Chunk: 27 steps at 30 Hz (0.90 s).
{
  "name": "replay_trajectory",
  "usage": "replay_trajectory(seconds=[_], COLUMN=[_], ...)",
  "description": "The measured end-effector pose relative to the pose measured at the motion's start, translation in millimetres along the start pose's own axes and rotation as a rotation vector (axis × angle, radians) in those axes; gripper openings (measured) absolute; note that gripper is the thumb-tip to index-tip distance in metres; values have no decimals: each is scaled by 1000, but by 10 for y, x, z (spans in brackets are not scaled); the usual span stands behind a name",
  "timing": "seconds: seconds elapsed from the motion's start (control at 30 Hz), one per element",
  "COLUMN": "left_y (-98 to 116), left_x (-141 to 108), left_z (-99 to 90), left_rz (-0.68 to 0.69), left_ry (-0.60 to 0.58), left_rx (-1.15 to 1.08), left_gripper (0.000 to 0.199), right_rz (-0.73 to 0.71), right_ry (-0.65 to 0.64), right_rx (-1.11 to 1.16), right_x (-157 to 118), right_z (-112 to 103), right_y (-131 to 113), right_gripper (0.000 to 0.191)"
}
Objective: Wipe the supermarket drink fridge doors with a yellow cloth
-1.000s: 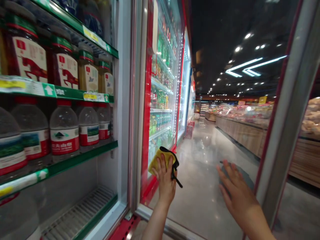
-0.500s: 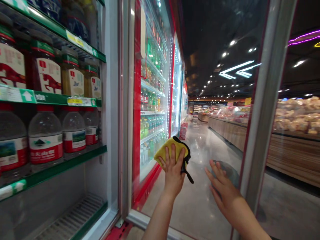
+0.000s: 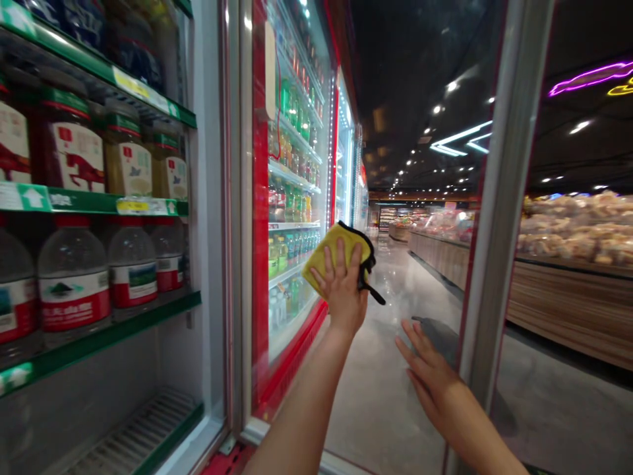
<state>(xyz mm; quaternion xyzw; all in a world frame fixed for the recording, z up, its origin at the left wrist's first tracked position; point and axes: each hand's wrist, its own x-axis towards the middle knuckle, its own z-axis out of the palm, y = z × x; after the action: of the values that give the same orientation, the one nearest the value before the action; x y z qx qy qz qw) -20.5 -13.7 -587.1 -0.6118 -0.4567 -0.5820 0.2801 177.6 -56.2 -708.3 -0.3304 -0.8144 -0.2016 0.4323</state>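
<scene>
Fingers (image 3: 340,256) of the left hand (image 3: 347,300) spread over yellow cloth (image 3: 349,235).

Yellow cloth (image 3: 321,254), black edging (image 3: 368,239); bottle caps (image 3: 72,221) red; far bread (image 3: 588,227) seemingly tan.

Dark ceiling (image 3: 410,53), small white lights, upper right; glossy grey floor (image 3: 380,369), lower centre; wood-sided counter (image 3: 568,310), right; lit coolers (image 3: 297,198), centre.

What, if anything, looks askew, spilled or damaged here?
Nothing stands out: the red-capped bottles stand upright in a row, and the yellow cloth lies under the left hand, against the glass door.
</scene>
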Motion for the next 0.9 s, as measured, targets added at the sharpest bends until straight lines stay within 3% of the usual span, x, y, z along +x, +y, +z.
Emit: replay_trajectory(seconds=[0.1, 0.23, 0.3, 0.37, 0.43, 0.6, 0.67, 0.77, 0.83, 0.9], left_y=[54, -180, -339, -447, -461, -137, -2, 38, -28, -94], left_x=[-476, -1375, -1650, -1729, -1651, -1386, -1436, -1676, -1855, -1956], left_z=[44, 110, 126, 141, 165, 268, 312, 364, 386, 398], left_rz=[151, 86, 61, 39, -14, -154, -63, 190, 300, 319], left_ry=[-155, -216, -216, -193, -179, -102, -146, -243, -224, -171], left_rx=[31, 83, 98, 86, 45, -55, -43, 8, 46, 77], left_gripper=[92, 97, 94, 87, 81, 80, 85, 88, 84, 78], right_rz=[-12, 4, 59, 135, 177, 159, 161, 162, 138, 87], right_ry=[-12, -31, 5, 79, 159, 224, 229, 228, 237, 265], right_rx=[19, 5, -27, -67, -103, -119, -88, -26, -4, -30], right_x=[7, 12, 9, 11, 22, 53, 50, 30, 15, 4], right_z=[-17, -174, -304, -440, -554, -677, -688, -716, -746, -780], right_y=[65, 134, 160, 187, 217, 274, 285, 297, 305, 310], right_gripper=[65, 63, 54, 46, 40, 37, 37, 37, 37, 37])
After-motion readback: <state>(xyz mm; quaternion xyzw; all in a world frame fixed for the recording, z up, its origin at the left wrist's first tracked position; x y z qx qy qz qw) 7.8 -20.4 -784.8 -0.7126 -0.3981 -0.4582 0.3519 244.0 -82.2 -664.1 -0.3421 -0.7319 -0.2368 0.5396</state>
